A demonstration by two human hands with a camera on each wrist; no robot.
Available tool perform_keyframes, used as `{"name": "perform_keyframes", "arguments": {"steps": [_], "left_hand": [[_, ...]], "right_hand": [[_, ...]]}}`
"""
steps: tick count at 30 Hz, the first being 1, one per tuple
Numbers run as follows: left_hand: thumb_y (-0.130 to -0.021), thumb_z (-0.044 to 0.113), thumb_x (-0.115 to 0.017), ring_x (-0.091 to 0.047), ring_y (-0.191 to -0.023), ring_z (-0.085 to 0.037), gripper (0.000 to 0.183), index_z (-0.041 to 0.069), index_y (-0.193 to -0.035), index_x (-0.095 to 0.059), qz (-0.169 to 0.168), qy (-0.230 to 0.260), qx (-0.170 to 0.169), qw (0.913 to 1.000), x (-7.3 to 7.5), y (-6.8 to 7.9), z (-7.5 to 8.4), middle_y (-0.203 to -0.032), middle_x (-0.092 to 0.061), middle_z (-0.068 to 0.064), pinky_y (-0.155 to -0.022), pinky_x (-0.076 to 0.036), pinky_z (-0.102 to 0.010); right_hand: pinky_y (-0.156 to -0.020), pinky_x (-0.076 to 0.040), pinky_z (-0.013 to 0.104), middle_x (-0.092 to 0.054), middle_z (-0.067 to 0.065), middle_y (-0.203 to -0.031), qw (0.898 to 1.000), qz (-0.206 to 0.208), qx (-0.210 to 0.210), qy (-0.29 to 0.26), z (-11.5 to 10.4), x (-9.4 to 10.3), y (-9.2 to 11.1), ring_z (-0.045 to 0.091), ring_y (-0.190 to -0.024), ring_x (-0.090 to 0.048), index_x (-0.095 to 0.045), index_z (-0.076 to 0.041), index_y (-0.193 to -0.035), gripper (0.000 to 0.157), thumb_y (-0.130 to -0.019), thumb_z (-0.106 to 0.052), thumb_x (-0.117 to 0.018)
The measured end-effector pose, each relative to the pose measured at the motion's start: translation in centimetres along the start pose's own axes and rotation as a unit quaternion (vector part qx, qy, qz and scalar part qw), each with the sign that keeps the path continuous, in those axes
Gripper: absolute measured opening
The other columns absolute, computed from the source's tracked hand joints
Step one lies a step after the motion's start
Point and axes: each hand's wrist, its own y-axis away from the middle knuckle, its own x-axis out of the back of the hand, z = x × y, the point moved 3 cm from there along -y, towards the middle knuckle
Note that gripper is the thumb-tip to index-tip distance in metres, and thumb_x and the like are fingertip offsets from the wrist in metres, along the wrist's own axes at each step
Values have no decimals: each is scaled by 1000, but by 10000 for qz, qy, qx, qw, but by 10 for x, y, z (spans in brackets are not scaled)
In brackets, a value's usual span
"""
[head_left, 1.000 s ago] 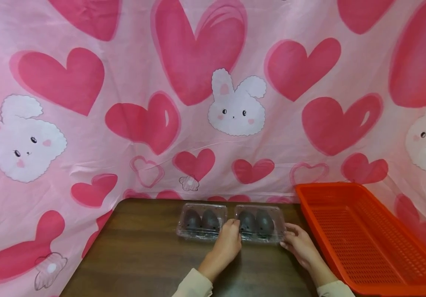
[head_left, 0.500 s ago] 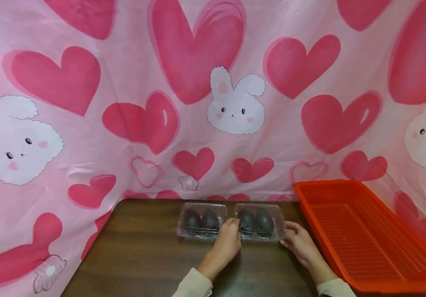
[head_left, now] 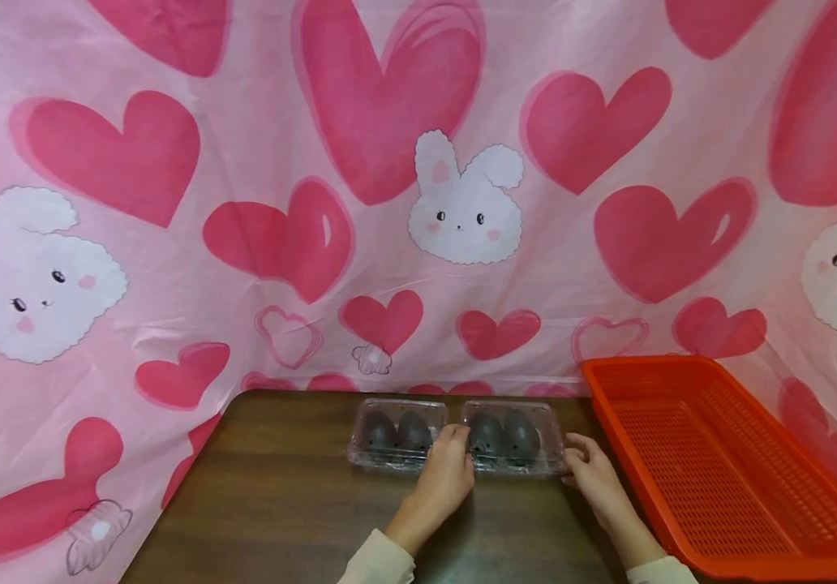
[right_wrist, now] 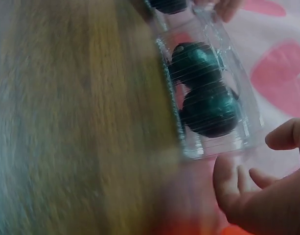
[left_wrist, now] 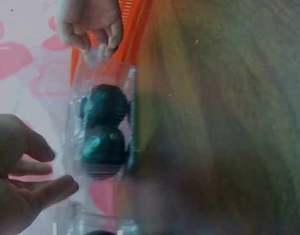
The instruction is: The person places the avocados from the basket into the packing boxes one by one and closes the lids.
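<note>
Two clear plastic boxes stand side by side on the table, the left box (head_left: 398,464) and the right box (head_left: 515,466). Dark egg-shaped items (head_left: 519,434) show through the plastic, with a green sheen in the wrist views. My left hand (head_left: 448,469) is at the gap between the boxes, by the right box's left end. In the left wrist view its fingers (left_wrist: 57,191) are loosely bent and apart, around nothing. My right hand (head_left: 595,478) is at the right box's right end, thumb and fingers parted in the right wrist view; whether they touch the plastic is unclear.
An orange perforated basket (head_left: 670,527) stands to the right of the right hand. The brown wooden table (head_left: 280,487) extends left and in front of the boxes. A pink cloth (head_left: 375,268) with hearts and rabbits hangs behind and at the sides.
My right hand has shifted slightly to the right, and the right box's right end has moved a little with it. The left hand and left box have stayed nearly in place.
</note>
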Motion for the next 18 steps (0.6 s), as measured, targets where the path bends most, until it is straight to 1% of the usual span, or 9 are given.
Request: {"name": "perform_keyframes", "arguments": {"steps": [1,3,6,8,11,13,15,18], "left_hand": [[-83,-3,-74,-73,-98,-33,36,-5,-119,-69,91,51,-10,9999,4,0,0,-116,-69,-18,-83,-64,-41],[-85,-1,-72,-73,-101,-33,36,-5,-120,-68,283,131,-56,9995,13,-1,0,-117,-68,-19,-86,-64,-43],[-89,4,-73,-72,-108,-33,38,-5,-125,-66,512,126,-187,9984,30,-4,-1,-121,-68,-19,-92,-62,-45],[-90,8,-73,-70,-113,-33,41,-3,-129,-65,596,67,-264,9979,42,-5,-3,-126,-67,-19,-96,-60,-46],[-92,12,-75,-66,-121,-34,46,-1,-134,-63,762,-87,-391,9963,60,-5,-9,-132,-65,-20,-102,-57,-48],[-92,15,-75,-63,-126,-34,50,-1,-138,-61,792,-199,-420,9958,71,-6,-15,-137,-63,-20,-105,-55,-50],[-94,20,-74,-60,-131,-35,54,0,-141,-58,757,-328,-415,9957,82,-8,-21,-141,-61,-21,-109,-53,-50],[-95,26,-73,-56,-136,-36,60,0,-146,-54,608,-537,-411,9959,95,-11,-32,-147,-57,-22,-112,-49,-52]], "right_hand": [[-85,-60,33,-52,32,-135,9994,93,118,312,-4,1,2,30,-106,-61,-33,7,-151,50,-104,-5,-45],[-97,-57,44,-49,33,-141,9949,247,408,890,-14,1,7,38,-119,-58,-34,7,-151,50,-104,-7,-46],[-110,-48,58,-48,31,-145,9840,388,868,1510,-34,3,15,44,-132,-52,-38,4,-151,48,-106,-11,-49],[-112,-45,61,-50,28,-145,9776,474,1189,1673,-49,6,21,44,-132,-52,-40,2,-150,47,-106,-12,-51],[-109,-47,63,-53,27,-143,9666,649,1698,1808,-68,10,26,46,-130,-56,-44,0,-149,46,-106,-13,-54],[-107,-47,64,-55,26,-140,9544,843,2062,1988,-78,11,27,46,-128,-57,-47,-2,-148,46,-104,-13,-56],[-109,-44,66,-53,26,-143,9392,953,2418,2242,-86,12,25,47,-131,-54,-47,-2,-148,48,-102,-13,-59],[-113,-38,69,-46,28,-151,9122,1006,2831,2786,-96,11,19,48,-139,-45,-45,0,-150,56,-99,-13,-63]]}}
